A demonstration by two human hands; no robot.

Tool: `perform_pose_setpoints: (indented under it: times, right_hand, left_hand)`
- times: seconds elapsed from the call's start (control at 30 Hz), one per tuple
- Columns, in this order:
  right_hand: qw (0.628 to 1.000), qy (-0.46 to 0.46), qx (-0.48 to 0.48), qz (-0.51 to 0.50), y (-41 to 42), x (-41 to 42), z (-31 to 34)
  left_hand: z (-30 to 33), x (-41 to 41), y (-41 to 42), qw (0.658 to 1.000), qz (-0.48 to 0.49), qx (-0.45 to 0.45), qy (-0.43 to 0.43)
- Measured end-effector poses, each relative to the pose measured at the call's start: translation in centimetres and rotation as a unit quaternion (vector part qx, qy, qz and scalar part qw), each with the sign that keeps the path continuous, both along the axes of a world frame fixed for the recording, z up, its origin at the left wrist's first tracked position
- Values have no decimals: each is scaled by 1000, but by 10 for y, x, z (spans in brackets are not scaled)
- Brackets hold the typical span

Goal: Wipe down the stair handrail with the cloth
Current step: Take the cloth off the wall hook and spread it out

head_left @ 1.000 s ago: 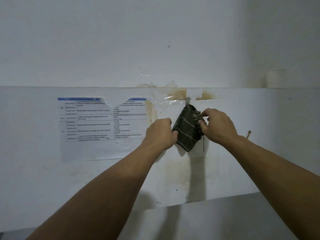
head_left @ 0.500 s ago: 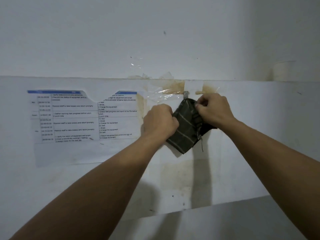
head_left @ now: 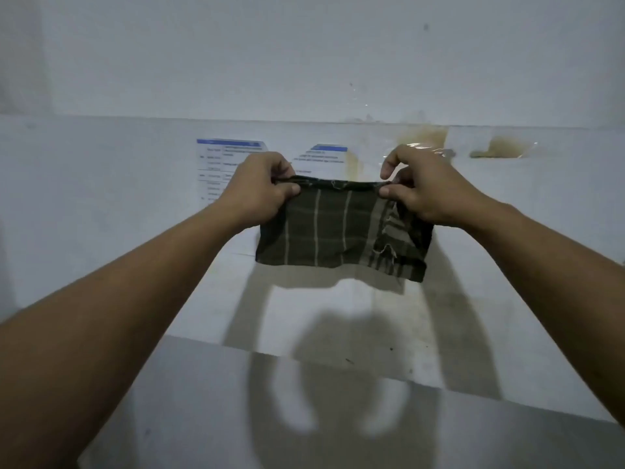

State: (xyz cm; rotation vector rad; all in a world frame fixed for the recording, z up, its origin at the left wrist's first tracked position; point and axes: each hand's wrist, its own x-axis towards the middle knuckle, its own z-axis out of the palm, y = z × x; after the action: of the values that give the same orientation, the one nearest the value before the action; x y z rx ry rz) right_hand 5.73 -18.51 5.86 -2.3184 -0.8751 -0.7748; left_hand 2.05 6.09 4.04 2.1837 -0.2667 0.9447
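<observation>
While I hold the cloth [head_left: 341, 228] up by its top edge in front of the wall [head_left: 135, 79], it hangs flat between my hands. My left hand [head_left: 262, 189] pinches one top corner and my right hand [head_left: 421, 191] pinches the other. It looks thin, light, floppy and frayed. I would bunch it in one palm. No handrail shows.
</observation>
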Motion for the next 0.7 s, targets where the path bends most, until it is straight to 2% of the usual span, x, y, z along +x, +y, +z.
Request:
perform_pose_setpoints:
  times: [0.17, 0.27, 0.43, 0.57, 0.7]
  right_hand:
    - [975, 162, -34, 150, 70, 5, -26]
    - [960, 180, -60, 207, 122, 2, -47]
    - [932, 186, -59, 305, 221, -21, -79]
    - [899, 191, -61, 389, 303, -52, -95]
    - [857, 240, -63, 452, 384, -93, -102]
  left_hand:
    - [-35, -56, 78, 994, 41, -26, 103]
    - [-51, -96, 119, 986, 74, -32, 147]
    - [-73, -167, 187, 972, 145, -65, 172]
    - [-81, -228, 239, 954, 222, -98, 176]
    - [-85, -291, 290, 927, 305, -128, 178]
